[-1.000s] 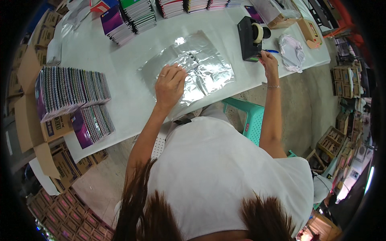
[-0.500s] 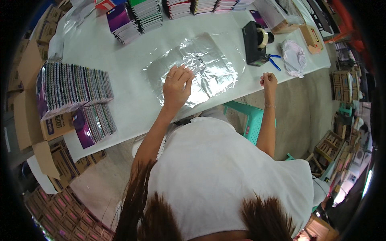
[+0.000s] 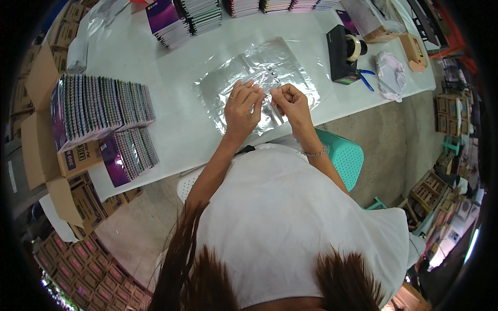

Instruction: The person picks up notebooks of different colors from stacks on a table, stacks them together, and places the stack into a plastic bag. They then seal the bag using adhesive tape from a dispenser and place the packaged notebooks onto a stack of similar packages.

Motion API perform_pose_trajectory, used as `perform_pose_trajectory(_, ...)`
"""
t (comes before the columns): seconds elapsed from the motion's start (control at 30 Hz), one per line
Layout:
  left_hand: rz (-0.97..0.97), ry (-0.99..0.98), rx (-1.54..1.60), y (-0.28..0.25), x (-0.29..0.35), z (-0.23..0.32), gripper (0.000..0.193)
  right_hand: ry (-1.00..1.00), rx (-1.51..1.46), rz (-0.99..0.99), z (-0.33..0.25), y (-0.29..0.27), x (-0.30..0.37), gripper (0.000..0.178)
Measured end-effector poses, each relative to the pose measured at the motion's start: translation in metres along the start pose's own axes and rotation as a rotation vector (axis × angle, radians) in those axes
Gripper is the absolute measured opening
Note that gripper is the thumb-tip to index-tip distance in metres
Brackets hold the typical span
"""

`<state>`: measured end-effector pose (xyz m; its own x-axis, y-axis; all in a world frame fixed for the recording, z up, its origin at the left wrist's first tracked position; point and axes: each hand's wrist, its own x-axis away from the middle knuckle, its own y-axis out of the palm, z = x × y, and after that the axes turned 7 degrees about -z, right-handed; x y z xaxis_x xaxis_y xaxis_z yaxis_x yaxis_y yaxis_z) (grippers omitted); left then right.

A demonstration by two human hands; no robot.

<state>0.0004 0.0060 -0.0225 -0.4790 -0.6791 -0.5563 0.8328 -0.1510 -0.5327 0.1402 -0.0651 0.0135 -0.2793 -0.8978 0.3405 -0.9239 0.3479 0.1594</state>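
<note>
White-covered bench (image 3: 179, 101): notebooks (image 3: 104, 109) upright at left, tape dispenser (image 3: 339, 54) at right. Clear plastic sheet (image 3: 282, 54): lying mid-bench by the near edge. Left hand (image 3: 243, 111): fingers bent over the sheet; I cannot tell whether its grip is closed. Right hand (image 3: 293, 106): come from near the dispenser to beside the left; grip pinched, contents unclear to me. Both hands, I judge, now work one spot.

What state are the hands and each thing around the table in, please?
Plastic: spread flat, wrinkled
Left hand: palm down, over the plastic
Right hand: curled; whether it holds anything is unclear
Tape dispenser: upright, loaded with a tape roll
Blue-handled tool: handles apart
White wrapper: crumpled
Cardboard box: flaps open
Notebooks at left: closed, tightly lined up
</note>
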Motion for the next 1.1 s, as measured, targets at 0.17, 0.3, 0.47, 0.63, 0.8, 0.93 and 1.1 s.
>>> perform_pose_trajectory(0.17,0.005,-0.035,0.041,0.002,0.004,-0.003,0.008,-0.022,0.051,0.025,-0.005,0.012,-0.005,0.023)
perform_pose_trajectory(0.3,0.004,-0.065,0.09,0.002,0.005,-0.005,0.011,-0.068,0.073,0.059,0.001,0.015,-0.011,0.024)
perform_pose_trajectory(0.47,0.039,-0.089,0.15,0.004,0.006,-0.006,0.014,-0.041,0.121,0.075,-0.002,0.014,-0.012,0.025)
perform_pose_trajectory(0.63,0.005,-0.075,0.121,0.003,0.006,-0.008,0.027,-0.039,0.189,0.087,0.001,0.013,-0.015,0.026)
perform_pose_trajectory(0.8,-0.289,-0.126,-0.082,-0.014,-0.004,0.021,0.066,-0.134,0.195,0.153,0.01,0.017,-0.017,0.027)
perform_pose_trajectory(0.93,-0.488,-0.183,-0.397,-0.018,-0.003,0.023,0.082,-0.09,0.218,0.139,0.01,0.015,-0.015,0.028)
perform_pose_trajectory(1.1,-0.515,-0.197,-0.348,-0.019,-0.001,0.024,0.092,-0.139,0.0,0.138,0.035,0.012,-0.022,0.035)
